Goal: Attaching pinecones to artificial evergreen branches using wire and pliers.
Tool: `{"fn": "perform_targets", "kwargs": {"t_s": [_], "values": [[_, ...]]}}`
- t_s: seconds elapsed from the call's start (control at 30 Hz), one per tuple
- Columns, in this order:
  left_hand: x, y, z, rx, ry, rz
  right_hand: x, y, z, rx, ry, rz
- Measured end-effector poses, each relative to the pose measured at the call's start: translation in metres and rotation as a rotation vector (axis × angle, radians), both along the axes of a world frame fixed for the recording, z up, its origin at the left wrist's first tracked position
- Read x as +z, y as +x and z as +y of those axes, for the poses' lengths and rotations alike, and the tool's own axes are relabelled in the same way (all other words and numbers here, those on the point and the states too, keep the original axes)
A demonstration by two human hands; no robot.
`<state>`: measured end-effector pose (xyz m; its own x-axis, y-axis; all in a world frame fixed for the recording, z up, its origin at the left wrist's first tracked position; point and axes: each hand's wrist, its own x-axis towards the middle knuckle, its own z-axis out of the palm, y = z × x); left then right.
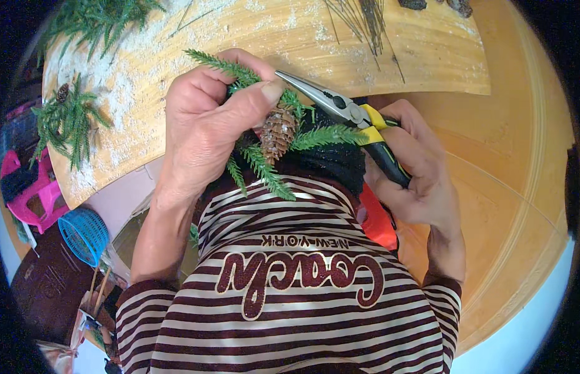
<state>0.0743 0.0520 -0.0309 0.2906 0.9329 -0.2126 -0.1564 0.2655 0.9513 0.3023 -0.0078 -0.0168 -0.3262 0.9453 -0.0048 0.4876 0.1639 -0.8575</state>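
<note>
A green artificial pine sprig (pixel 265 168) with several needle branches is pinched between the thumb and fingers of my left hand (pixel 215 112). Among its branches hangs a brown pine cone (pixel 279 134), just below my left thumb. My right hand (pixel 418 162) grips needle-nose pliers (pixel 340 106) by their yellow and black handles. The jaws look nearly closed and point up and left, with the tip beside my left thumb. Whether the tip holds a wire there, I cannot make out.
White flakes cover parts of the wooden table (pixel 439 56). On it lie a finished-looking sprig with a cone (pixel 72 118), more green sprigs (pixel 103 22), thin dark wires (pixel 371 25) and dark cones (pixel 458 6). A blue basket (pixel 84 234) and a pink plastic item (pixel 38 199) are at the left.
</note>
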Motion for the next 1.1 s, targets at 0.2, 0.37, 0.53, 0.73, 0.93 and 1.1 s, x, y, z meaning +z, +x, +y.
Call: {"fn": "perform_targets", "kwargs": {"t_s": [0.2, 0.37, 0.53, 0.73, 0.93, 1.1], "values": [[-0.0023, 0.0003, -0.0011, 0.014, -0.022, -0.007, 0.0040, 0.0006, -0.0002, 0.036, 0.006, -0.055], [-0.0036, -0.0029, 0.0012, 0.027, -0.036, -0.056, 0.0037, 0.0012, 0.0014, 0.119, 0.048, -0.148], [-0.0029, -0.0074, 0.0002, -0.028, 0.017, -0.001, 0.0007, -0.0005, -0.0045, 0.022, 0.078, -0.027], [-0.0016, -0.0050, -0.0024, -0.015, 0.113, -0.066, 0.0019, -0.0023, -0.0010, -0.012, -0.013, 0.028], [0.0015, -0.0007, -0.0044, 0.016, 0.108, -0.105, 0.0000, -0.0011, -0.0011, 0.023, -0.017, 0.016], [0.0011, -0.0038, -0.0040, 0.004, 0.054, -0.107, -0.0004, -0.0008, -0.0001, 0.030, 0.034, -0.007]]}}
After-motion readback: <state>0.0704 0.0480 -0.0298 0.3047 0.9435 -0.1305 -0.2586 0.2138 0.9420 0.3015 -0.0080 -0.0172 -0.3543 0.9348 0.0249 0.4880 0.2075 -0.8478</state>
